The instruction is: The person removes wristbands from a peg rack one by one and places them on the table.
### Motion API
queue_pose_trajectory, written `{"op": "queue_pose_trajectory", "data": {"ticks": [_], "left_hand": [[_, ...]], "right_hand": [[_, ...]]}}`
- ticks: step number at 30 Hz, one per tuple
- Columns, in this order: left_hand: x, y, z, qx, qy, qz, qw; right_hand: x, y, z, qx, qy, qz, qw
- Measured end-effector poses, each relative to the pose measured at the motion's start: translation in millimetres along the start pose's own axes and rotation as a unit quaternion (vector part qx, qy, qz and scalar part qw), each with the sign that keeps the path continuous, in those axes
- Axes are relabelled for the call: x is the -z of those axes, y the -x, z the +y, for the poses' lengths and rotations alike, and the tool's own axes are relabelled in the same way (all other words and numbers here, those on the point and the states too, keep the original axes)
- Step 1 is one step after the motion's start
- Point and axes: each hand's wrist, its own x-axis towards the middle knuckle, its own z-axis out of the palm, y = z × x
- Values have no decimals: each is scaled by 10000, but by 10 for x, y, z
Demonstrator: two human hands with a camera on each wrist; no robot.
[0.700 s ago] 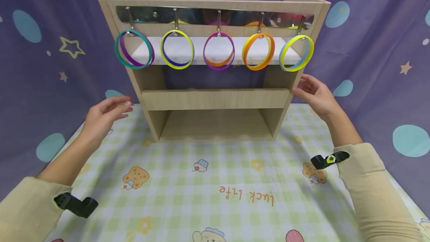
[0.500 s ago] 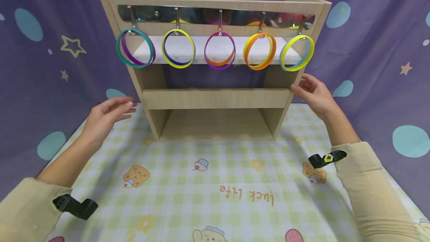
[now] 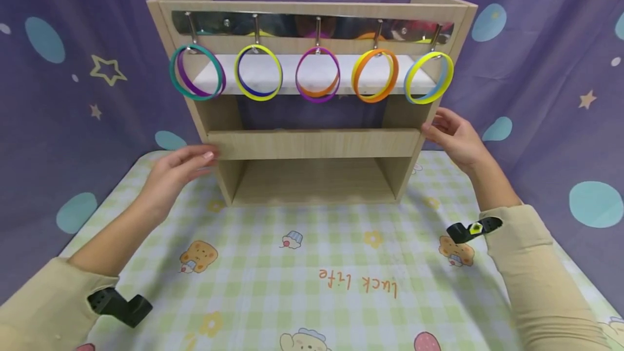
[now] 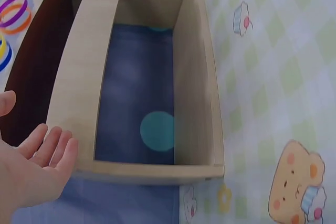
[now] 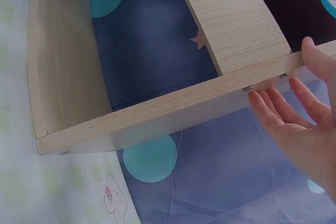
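A pale wooden shelf unit [image 3: 312, 145] stands upright ahead of me. Across its top front runs a shiny metal strip [image 3: 287, 26] with several hooks, each carrying silicone wristbands [image 3: 318, 96] in purple, yellow, orange, teal and blue. My left hand [image 3: 173, 175] is by the unit's left side, fingers extended; whether they touch the panel I cannot tell. On the opposite side, my right hand [image 3: 460, 142] rests against the unit, its thumb [image 5: 315, 59] at the front edge and its fingers [image 5: 270, 108] along the outer face of the side panel. Neither hand holds a wristband.
Inside the unit lie a white upper shelf [image 3: 292, 72], a wooden crossbar [image 3: 317, 144] and a bottom board [image 3: 312, 180]. A checked tablecloth [image 3: 292, 307] with printed cartoons covers the table. Behind and at both sides hangs a purple curtain [image 3: 551, 96] with stars.
My left hand has moved right, up to the unit's left side. My right hand stays at the right panel, and the wristbands hang as before.
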Motion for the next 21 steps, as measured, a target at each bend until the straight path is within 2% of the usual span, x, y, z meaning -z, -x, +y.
{"op": "queue_pose_trajectory", "data": {"ticks": [7,12,16,21], "left_hand": [[-165,-26,73,118,12,-370,9992],[-267,-86,108,339,71,-608,9975],[-404,-146,157,505,68,-761,9958],[-596,-215,225,535,402,-930,9934]], "right_hand": [[-19,-11,51,2,-101,21,9999],[-52,-23,100,13,-183,-16,9998],[-36,-41,82,63,-112,12,9999],[11,-37,44,37,-144,54,9999]]}}
